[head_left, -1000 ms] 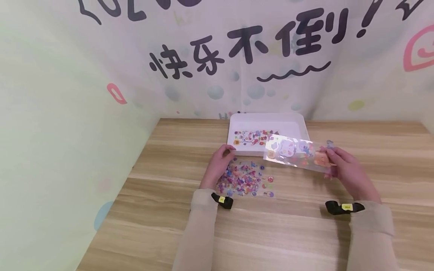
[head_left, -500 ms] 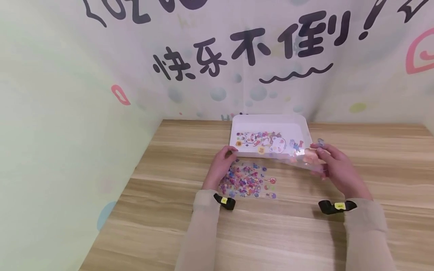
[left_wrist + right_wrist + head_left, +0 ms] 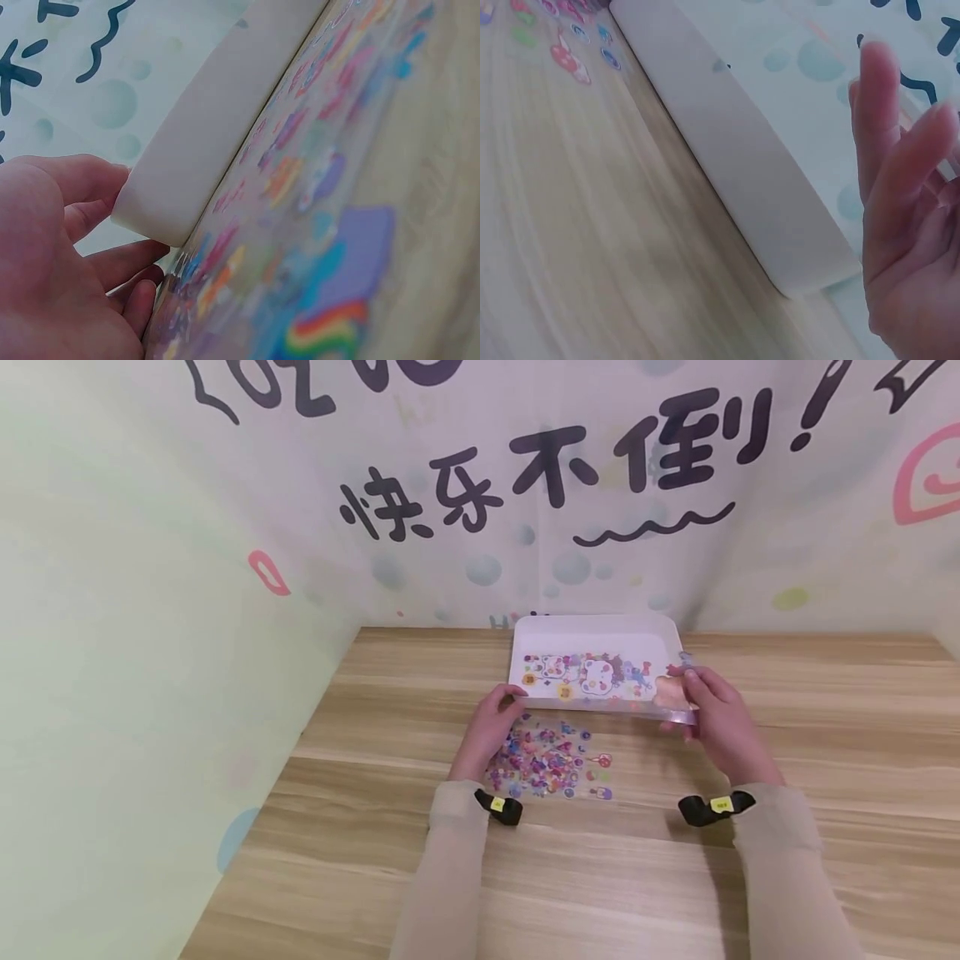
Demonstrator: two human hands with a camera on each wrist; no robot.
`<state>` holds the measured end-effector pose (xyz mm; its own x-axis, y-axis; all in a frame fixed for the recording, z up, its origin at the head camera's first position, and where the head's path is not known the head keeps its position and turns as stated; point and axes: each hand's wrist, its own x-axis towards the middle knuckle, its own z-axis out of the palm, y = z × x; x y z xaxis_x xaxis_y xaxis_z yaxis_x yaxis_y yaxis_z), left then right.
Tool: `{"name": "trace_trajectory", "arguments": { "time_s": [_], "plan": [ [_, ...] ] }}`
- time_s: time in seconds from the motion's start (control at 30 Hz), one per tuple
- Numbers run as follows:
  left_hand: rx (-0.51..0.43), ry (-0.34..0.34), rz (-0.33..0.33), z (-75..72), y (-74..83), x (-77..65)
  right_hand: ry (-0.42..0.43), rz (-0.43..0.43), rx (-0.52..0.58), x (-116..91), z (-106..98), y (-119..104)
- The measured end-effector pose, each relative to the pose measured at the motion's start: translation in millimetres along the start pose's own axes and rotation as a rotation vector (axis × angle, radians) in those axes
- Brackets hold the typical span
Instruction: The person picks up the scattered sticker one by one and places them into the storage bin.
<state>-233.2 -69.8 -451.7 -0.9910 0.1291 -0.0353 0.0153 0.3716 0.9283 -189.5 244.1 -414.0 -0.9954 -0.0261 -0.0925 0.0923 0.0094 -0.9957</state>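
My right hand [image 3: 726, 720] pinches the right end of a clear sticker sheet [image 3: 597, 677] with a white bear on it. That sheet spans over the white tray [image 3: 600, 625], its near edge overlapping the tray's front wall. At the front left corner of the tray, my left hand [image 3: 486, 728] grips the rim; the left wrist view shows fingers above and below that corner. Beside this hand, a pile of clear sticker sheets [image 3: 542, 760] lies on the table. In the right wrist view, the held sheet is largely hidden behind the right hand [image 3: 915, 202].
Another sticker sheet [image 3: 553, 666] shows inside the tray at its left. Behind the wood-grain table [image 3: 420, 693] hangs a printed cloth [image 3: 450, 560] with dark lettering, close to the tray's back edge. A pale side wall [image 3: 150, 693] stands on the left.
My right hand has moved left and slightly up, carrying the sticker sheet from right of the tray to over it. My left hand stays at the tray's corner.
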Motion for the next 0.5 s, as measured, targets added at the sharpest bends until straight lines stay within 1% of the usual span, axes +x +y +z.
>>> {"name": "trace_trajectory", "arguments": {
  "time_s": [0.2, 0.37, 0.5],
  "plan": [
    [-0.003, 0.014, 0.0, -1.3, 0.6, 0.4, 0.02, 0.008, -0.066, 14.7, 15.4, -5.7],
    [0.003, 0.015, -0.008, -2.0, 0.6, -0.7, 0.101, 0.023, -0.085, 26.8, 23.1, -9.1],
    [0.009, 0.011, -0.009, -1.0, 1.0, -1.7, 0.171, 0.021, -0.054, 35.0, 25.4, -10.7]
  ]
}}
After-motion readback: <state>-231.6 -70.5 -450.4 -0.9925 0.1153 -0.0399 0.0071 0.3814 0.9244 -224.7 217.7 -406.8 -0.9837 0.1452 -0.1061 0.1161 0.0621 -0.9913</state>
